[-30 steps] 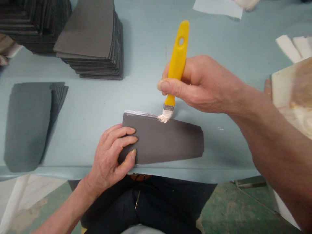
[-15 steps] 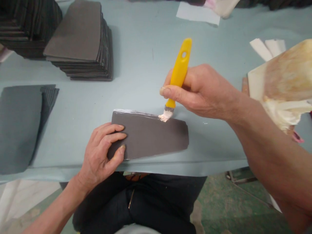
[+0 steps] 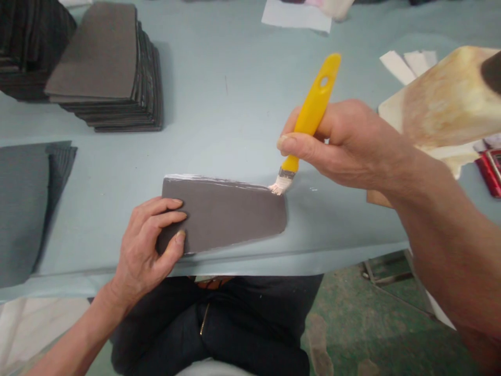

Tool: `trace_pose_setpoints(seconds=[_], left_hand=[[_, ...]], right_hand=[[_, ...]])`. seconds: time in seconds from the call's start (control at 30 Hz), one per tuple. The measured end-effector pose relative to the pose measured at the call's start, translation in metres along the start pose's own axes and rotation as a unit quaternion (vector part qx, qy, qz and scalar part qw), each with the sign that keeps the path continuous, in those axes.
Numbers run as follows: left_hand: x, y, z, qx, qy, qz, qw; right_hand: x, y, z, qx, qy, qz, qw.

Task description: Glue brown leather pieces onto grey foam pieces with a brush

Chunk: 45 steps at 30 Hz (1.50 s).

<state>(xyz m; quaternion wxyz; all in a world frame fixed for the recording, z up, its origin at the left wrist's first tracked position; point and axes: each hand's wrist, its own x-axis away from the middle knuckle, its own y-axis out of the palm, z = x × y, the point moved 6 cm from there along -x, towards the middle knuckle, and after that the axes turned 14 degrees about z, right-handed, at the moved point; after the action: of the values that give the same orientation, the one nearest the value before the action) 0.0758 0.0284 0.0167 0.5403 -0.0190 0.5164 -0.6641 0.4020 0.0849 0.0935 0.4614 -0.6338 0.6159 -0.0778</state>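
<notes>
A dark grey flat piece (image 3: 230, 214) of sheet material lies near the table's front edge, with a wet whitish strip along its far long edge. My left hand (image 3: 146, 240) rests on its left end, fingers apart and pressing from above. In my right hand (image 3: 344, 143) is a yellow-handled paintbrush (image 3: 315, 104), gripped between thumb and fingers. Its pale, coated bristles touch the far edge close to the right corner. The handle leans up and to the right.
Tall stacks of dark pieces (image 3: 99, 57) stand at the back left. A fanned pile (image 3: 21, 209) lies at the left. On the right are a stained pale container (image 3: 442, 99), white strips (image 3: 403, 65) and a red object (image 3: 491, 172). White paper (image 3: 295, 15) lies at the back.
The brush has moved right along the far edge, and the whitish strip now reaches nearly to the right corner. My left hand stays on the piece. The whole view has shifted slightly.
</notes>
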Motion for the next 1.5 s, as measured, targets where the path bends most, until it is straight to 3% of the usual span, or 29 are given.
trace_pose_setpoints(seconds=[0.1,0.2,0.3,0.47,0.67,0.8,1.0,1.13,1.3,1.4,1.5], left_hand=[[0.000,0.001,0.001,0.001,-0.001,0.003,1.000],[0.000,0.001,0.003,0.003,-0.005,0.000,1.000],[0.000,0.000,0.005,0.001,-0.006,-0.003,1.000],[-0.001,0.001,0.009,0.009,-0.002,-0.002,1.000],[-0.003,0.000,0.011,0.018,0.002,0.002,1.000],[-0.003,0.000,0.009,0.018,-0.003,0.001,1.000],[-0.002,0.001,0.009,0.014,-0.003,0.004,1.000],[-0.002,0.001,0.008,0.011,-0.010,0.008,1.000],[-0.002,0.001,0.008,0.007,-0.009,0.002,1.000],[-0.002,0.001,0.007,0.008,-0.010,0.003,1.000],[-0.001,0.001,0.007,0.009,-0.011,0.003,1.000]], right_hand=[[-0.008,-0.011,-0.013,-0.022,0.001,0.005,1.000],[-0.019,-0.012,-0.027,-0.049,0.008,0.079,0.996],[-0.030,0.007,-0.040,-0.056,-0.014,0.096,0.994],[-0.041,0.048,-0.059,-0.081,-0.076,0.056,0.992],[-0.038,0.069,-0.056,-0.115,-0.084,0.020,0.990],[-0.027,0.067,-0.048,-0.128,-0.085,-0.008,0.988],[-0.009,0.043,-0.039,-0.066,-0.054,-0.022,0.996],[-0.007,0.030,-0.047,-0.064,-0.056,0.006,0.996],[-0.013,0.048,-0.055,-0.124,-0.078,0.045,0.988],[-0.012,0.063,-0.051,-0.128,-0.087,0.023,0.988],[-0.009,0.061,-0.045,-0.107,-0.084,0.003,0.991]])
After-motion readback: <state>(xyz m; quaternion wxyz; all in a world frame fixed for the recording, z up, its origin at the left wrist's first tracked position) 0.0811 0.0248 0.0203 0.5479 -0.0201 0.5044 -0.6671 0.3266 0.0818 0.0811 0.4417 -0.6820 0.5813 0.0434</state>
